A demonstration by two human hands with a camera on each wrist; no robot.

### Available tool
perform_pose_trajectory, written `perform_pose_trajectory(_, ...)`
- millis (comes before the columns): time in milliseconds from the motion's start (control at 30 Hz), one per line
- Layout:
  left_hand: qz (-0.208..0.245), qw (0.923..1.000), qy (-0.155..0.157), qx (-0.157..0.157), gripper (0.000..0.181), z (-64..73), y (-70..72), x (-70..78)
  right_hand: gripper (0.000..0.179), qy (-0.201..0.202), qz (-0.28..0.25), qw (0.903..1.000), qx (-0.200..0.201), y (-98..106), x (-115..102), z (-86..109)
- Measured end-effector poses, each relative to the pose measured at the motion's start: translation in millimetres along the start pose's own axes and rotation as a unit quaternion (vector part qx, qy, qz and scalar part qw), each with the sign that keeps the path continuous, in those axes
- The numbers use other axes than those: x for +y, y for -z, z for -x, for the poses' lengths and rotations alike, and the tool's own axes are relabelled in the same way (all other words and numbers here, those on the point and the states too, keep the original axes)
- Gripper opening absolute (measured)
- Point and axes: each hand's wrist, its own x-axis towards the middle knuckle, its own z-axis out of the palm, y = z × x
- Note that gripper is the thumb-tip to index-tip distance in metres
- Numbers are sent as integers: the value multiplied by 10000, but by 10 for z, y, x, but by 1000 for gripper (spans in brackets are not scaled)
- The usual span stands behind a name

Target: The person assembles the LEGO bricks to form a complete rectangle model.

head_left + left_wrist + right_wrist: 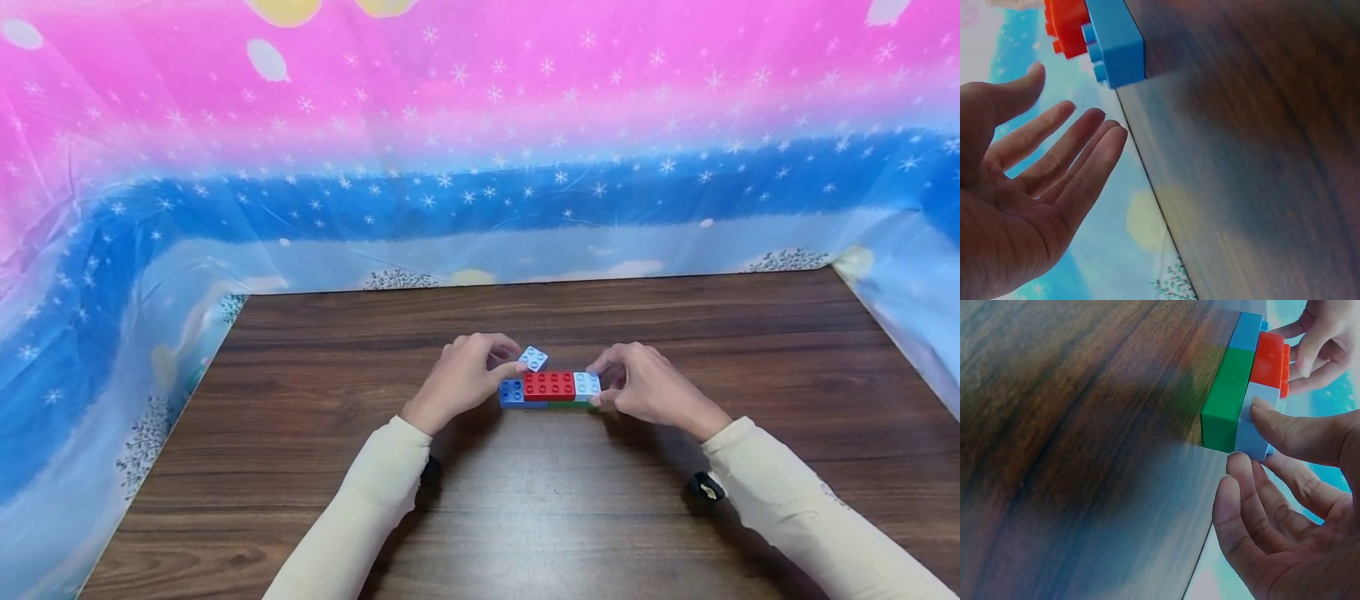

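A low toy-brick build rests on the table. On its lower layer are a blue brick (512, 392) and a green brick (1225, 400). Across them sits a red brick (549, 386), with a pale blue brick (587, 383) at the right end. My right hand (648, 383) pinches that end brick, thumb on its near face. A loose pale blue brick (533, 358) is turned at an angle just behind the build. Beside it is my left hand (472, 373), thumb and fingers apart; the left wrist view shows nothing between them.
The dark wooden table (337, 500) extends around the build. A patterned pink and blue cloth (450, 192) hangs behind the table's back edge and along both sides. Small black devices sit under both wrists.
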Motion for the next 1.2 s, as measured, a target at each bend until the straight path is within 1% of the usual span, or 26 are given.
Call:
perform_pose_trajectory(167,73,9998,139,-111,33,-95,31,-40,32,-29,-67,10000,-12,2,11,-3)
perform_pose_trajectory(333,187,9985,367,-347,39,-184,42,-56,33,-37,-106,9999,-2,8,12,1)
perform_pose_trajectory(567,419,9951,532,-725,41,-297,10,-59,33,-27,-149,9999,6,5,17,3)
perform_pose_trajectory(700,532,9932,567,-869,41,-343,-24,-60,33,-52,-161,9999,9,5,19,0)
perform_pose_trajectory(933,378,9936,540,-920,38,-396,-74,-45,32,-100,-153,9998,40,7,27,2)
perform_pose_trajectory(1200,307,9938,744,-770,33,-394,-123,-38,32,-59,-159,9999,24,-3,29,3)
